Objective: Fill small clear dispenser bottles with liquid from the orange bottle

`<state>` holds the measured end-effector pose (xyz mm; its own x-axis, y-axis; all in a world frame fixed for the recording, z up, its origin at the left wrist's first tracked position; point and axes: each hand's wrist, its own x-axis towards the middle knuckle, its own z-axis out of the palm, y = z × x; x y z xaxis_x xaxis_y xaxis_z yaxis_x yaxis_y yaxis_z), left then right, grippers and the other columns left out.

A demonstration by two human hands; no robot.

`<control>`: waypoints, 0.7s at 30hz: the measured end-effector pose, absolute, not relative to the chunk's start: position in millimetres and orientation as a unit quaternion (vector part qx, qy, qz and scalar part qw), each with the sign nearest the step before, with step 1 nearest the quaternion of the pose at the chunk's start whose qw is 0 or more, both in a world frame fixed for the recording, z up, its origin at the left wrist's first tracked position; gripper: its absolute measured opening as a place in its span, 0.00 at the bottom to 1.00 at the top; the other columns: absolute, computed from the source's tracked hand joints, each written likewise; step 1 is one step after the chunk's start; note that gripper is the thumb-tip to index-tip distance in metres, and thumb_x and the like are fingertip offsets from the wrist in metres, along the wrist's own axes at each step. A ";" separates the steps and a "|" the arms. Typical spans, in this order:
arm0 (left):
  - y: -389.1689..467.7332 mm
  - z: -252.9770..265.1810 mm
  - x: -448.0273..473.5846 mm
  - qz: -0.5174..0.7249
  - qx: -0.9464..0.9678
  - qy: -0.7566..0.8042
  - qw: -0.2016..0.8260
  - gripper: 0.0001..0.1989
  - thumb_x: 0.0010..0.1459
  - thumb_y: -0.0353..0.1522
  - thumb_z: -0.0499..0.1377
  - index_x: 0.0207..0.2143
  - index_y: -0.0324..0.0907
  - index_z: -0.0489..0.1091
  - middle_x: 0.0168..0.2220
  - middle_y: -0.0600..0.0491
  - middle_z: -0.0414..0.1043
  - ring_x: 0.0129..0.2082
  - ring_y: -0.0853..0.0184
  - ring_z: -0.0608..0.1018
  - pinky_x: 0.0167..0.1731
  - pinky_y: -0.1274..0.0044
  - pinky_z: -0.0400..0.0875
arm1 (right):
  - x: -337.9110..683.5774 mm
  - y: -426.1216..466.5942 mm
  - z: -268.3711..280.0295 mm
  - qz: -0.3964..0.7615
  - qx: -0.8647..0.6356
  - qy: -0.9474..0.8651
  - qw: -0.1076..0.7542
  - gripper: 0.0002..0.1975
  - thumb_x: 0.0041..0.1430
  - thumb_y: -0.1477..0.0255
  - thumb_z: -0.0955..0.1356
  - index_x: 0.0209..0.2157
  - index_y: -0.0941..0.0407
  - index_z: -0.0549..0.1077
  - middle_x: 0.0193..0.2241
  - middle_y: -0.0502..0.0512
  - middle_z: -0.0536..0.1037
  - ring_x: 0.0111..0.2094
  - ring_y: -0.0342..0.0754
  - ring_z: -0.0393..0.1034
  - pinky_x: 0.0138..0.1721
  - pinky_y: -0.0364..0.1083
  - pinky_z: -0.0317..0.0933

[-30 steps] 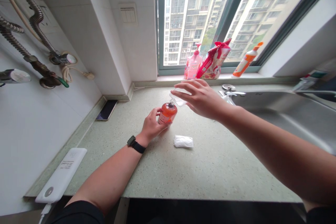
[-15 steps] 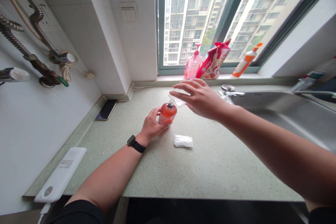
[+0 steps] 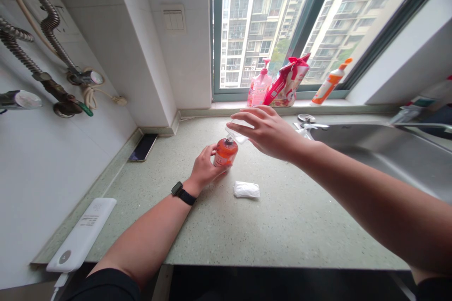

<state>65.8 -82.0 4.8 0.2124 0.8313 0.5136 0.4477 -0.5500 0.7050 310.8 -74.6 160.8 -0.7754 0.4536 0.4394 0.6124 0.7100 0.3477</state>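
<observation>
One translucent orange bottle (image 3: 228, 149) with lettered label (image 3: 219, 160).

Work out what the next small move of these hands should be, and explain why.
Probably tip the clear container slightly further with the right hand: it is tilted, its lower end at the top of the orange bottle, which the left hand grips around its side. That grip should help keep the two lined up.
</observation>
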 end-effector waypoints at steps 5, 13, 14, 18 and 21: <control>-82.5 5.7 65.7 0.462 0.746 0.429 0.214 0.33 0.57 0.48 0.73 0.59 0.45 0.69 0.55 0.43 0.79 0.50 0.54 0.84 0.52 0.60 0.81 | 309.5 -74.2 159.8 -0.236 -0.289 -0.912 0.171 0.31 0.69 0.81 0.65 0.69 0.44 0.69 0.65 0.57 0.75 0.63 0.59 0.66 0.63 0.59 0.57; -82.8 5.8 66.3 0.463 0.741 0.433 0.222 0.33 0.57 0.48 0.73 0.59 0.45 0.70 0.55 0.43 0.79 0.51 0.54 0.84 0.51 0.61 0.81 | 308.6 -72.4 159.7 -0.242 -0.283 -0.913 0.168 0.30 0.70 0.80 0.64 0.69 0.44 0.68 0.65 0.58 0.75 0.63 0.59 0.66 0.63 0.60 0.57; -82.8 5.9 66.5 0.463 0.740 0.434 0.223 0.33 0.57 0.48 0.73 0.59 0.45 0.70 0.55 0.43 0.79 0.50 0.54 0.84 0.51 0.62 0.81 | 308.4 -72.1 159.5 -0.241 -0.284 -0.913 0.168 0.30 0.70 0.80 0.64 0.69 0.45 0.69 0.65 0.58 0.75 0.63 0.59 0.66 0.63 0.60 0.57; -82.9 5.9 67.0 0.465 0.737 0.434 0.228 0.32 0.57 0.46 0.73 0.59 0.44 0.70 0.56 0.43 0.79 0.50 0.55 0.84 0.52 0.62 0.81 | 307.8 -71.1 158.5 -0.242 -0.286 -0.912 0.169 0.30 0.70 0.80 0.64 0.68 0.44 0.69 0.65 0.57 0.75 0.63 0.58 0.66 0.64 0.59 0.56; -82.7 5.9 67.4 0.468 0.735 0.434 0.230 0.32 0.57 0.46 0.73 0.59 0.44 0.70 0.56 0.43 0.79 0.50 0.55 0.84 0.52 0.62 0.81 | 307.6 -70.1 157.7 -0.241 -0.286 -0.912 0.171 0.30 0.70 0.80 0.64 0.68 0.44 0.69 0.65 0.57 0.75 0.64 0.58 0.66 0.64 0.60 0.57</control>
<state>67.4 -82.7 5.9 0.1850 0.8530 0.4880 0.4230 -0.5173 0.7439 307.6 -70.1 157.7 -0.7783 0.4388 0.4491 0.6035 0.7202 0.3422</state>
